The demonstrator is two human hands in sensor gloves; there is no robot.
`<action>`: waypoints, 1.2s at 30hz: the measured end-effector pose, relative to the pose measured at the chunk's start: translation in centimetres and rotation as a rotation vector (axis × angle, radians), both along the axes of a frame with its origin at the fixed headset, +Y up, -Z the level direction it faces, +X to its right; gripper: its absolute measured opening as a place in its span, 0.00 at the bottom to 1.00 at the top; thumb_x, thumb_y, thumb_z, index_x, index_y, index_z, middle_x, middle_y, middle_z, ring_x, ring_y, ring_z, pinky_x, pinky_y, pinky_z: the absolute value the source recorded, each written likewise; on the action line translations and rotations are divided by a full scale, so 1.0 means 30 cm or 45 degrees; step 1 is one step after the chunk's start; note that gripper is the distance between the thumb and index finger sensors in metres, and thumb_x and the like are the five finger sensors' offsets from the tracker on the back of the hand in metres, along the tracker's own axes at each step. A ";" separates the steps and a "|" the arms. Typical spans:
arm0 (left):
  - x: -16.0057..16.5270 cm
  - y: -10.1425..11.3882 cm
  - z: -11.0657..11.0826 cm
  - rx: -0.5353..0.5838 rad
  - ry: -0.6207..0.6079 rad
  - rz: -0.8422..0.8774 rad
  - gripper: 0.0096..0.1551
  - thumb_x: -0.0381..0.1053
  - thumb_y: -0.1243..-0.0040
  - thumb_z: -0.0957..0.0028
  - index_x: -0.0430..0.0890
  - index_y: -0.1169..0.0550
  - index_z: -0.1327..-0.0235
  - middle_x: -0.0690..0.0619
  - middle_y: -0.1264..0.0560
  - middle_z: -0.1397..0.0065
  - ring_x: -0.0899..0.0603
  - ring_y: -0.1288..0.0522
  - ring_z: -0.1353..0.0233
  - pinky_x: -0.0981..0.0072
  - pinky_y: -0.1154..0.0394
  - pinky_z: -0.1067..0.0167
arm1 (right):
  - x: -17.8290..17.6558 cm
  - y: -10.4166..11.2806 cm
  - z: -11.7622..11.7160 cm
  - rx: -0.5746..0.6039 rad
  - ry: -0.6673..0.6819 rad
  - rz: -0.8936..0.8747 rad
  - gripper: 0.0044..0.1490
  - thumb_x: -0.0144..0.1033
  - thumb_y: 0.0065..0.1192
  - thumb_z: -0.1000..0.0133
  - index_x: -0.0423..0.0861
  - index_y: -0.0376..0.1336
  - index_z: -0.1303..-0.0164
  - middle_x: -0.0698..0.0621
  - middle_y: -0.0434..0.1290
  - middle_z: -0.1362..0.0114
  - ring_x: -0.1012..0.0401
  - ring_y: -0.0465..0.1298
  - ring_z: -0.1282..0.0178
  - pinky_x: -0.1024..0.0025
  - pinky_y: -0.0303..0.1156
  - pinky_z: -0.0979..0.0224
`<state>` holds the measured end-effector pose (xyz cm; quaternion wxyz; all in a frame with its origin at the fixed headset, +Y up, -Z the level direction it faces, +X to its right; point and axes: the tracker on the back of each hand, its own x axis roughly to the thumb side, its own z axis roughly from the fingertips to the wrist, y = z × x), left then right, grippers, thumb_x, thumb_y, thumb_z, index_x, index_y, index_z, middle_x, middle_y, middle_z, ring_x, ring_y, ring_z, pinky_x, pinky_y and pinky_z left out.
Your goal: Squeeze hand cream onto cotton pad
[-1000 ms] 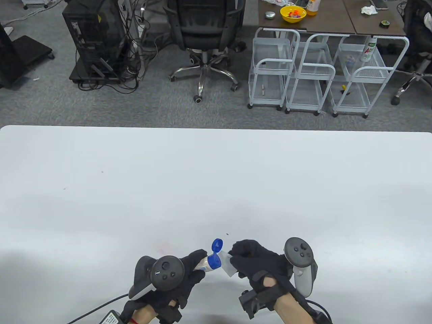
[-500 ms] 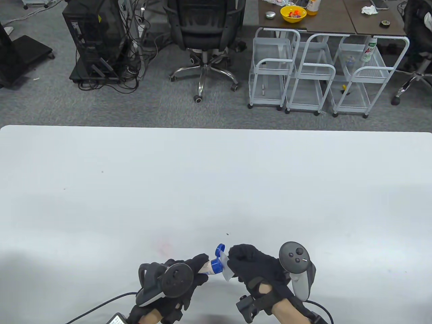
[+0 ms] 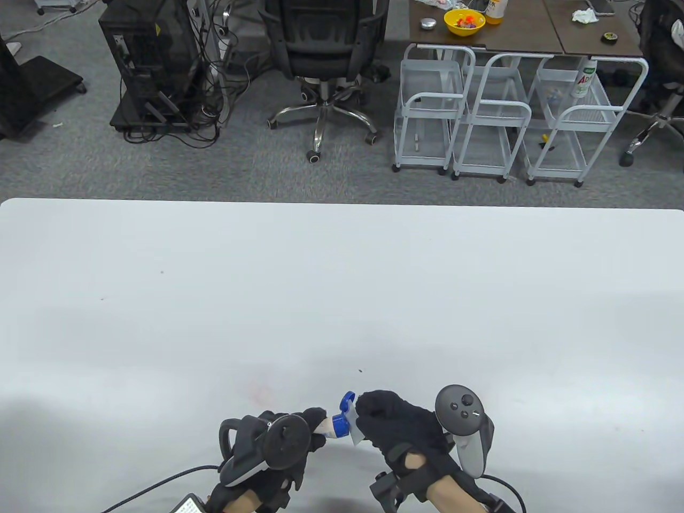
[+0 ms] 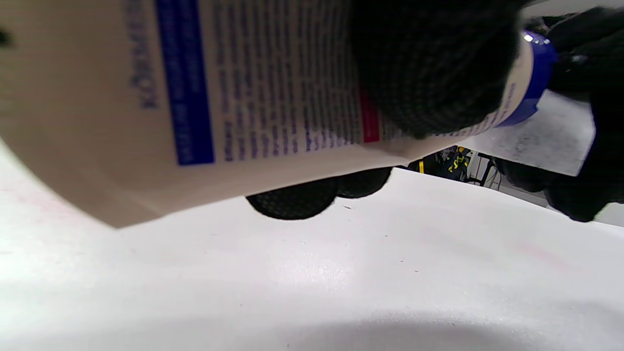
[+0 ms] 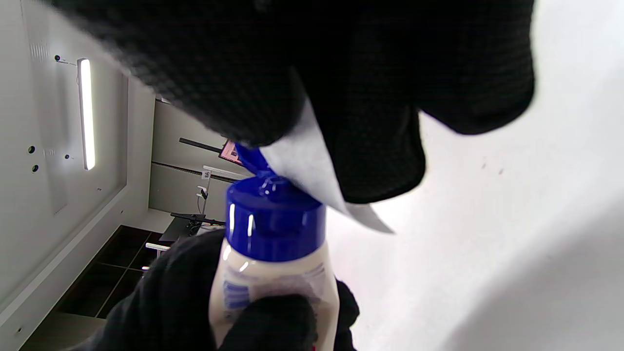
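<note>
My left hand (image 3: 299, 427) grips a cream-coloured hand cream tube (image 3: 328, 426) with a blue flip cap (image 3: 340, 425) whose lid (image 3: 347, 398) stands open. The tube points right, nozzle against a white cotton pad (image 3: 355, 427). My right hand (image 3: 385, 422) pinches the pad and holds it upright against the cap. In the right wrist view the pad (image 5: 312, 165) lies on the blue cap (image 5: 275, 222). In the left wrist view the tube (image 4: 243, 87) fills the top, a finger (image 4: 434, 68) pressing on it, the pad (image 4: 546, 141) at the right. Both hands hover low over the white table (image 3: 342, 299).
Cables (image 3: 160, 483) trail from my left wrist at the table's near edge. Beyond the far edge stand an office chair (image 3: 323, 53), a computer tower (image 3: 152, 64) and white wire carts (image 3: 502, 117).
Both hands have drawn slightly toward the near edge and closer together. The tube's nozzle now presses into the pad, and the open lid has tipped further away.
</note>
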<state>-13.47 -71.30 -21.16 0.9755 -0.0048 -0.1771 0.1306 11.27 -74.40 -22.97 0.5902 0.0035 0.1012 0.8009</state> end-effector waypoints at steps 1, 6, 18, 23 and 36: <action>-0.001 0.000 -0.002 -0.006 0.006 0.007 0.26 0.59 0.34 0.66 0.59 0.17 0.51 0.64 0.07 0.53 0.56 0.05 0.55 0.59 0.13 0.51 | -0.001 0.001 0.000 -0.006 0.000 -0.007 0.23 0.35 0.82 0.55 0.51 0.76 0.49 0.49 0.87 0.48 0.52 0.93 0.51 0.54 0.84 0.51; -0.002 -0.001 -0.006 -0.040 0.025 0.016 0.25 0.59 0.34 0.66 0.59 0.16 0.53 0.64 0.06 0.54 0.56 0.05 0.56 0.59 0.13 0.52 | -0.003 -0.002 0.000 -0.026 0.000 -0.016 0.23 0.35 0.82 0.55 0.51 0.76 0.49 0.49 0.87 0.48 0.52 0.93 0.51 0.54 0.85 0.51; 0.002 0.000 -0.014 -0.079 0.063 0.006 0.25 0.58 0.34 0.67 0.59 0.15 0.54 0.64 0.06 0.56 0.56 0.05 0.56 0.59 0.13 0.52 | -0.010 -0.006 -0.003 -0.049 -0.003 -0.012 0.23 0.36 0.82 0.55 0.51 0.76 0.48 0.49 0.87 0.48 0.52 0.93 0.51 0.54 0.85 0.51; 0.002 0.001 -0.016 -0.083 0.066 0.000 0.24 0.58 0.33 0.68 0.60 0.15 0.55 0.64 0.06 0.56 0.56 0.04 0.57 0.59 0.13 0.52 | -0.011 -0.006 -0.004 -0.051 -0.001 -0.012 0.23 0.36 0.82 0.55 0.51 0.76 0.48 0.49 0.87 0.48 0.52 0.93 0.51 0.54 0.85 0.51; 0.007 -0.005 -0.022 -0.114 0.065 -0.047 0.24 0.58 0.33 0.67 0.59 0.15 0.55 0.63 0.06 0.56 0.56 0.04 0.58 0.59 0.13 0.53 | -0.013 -0.007 -0.007 -0.046 0.003 -0.006 0.23 0.36 0.82 0.55 0.51 0.76 0.48 0.49 0.87 0.48 0.52 0.93 0.51 0.54 0.84 0.50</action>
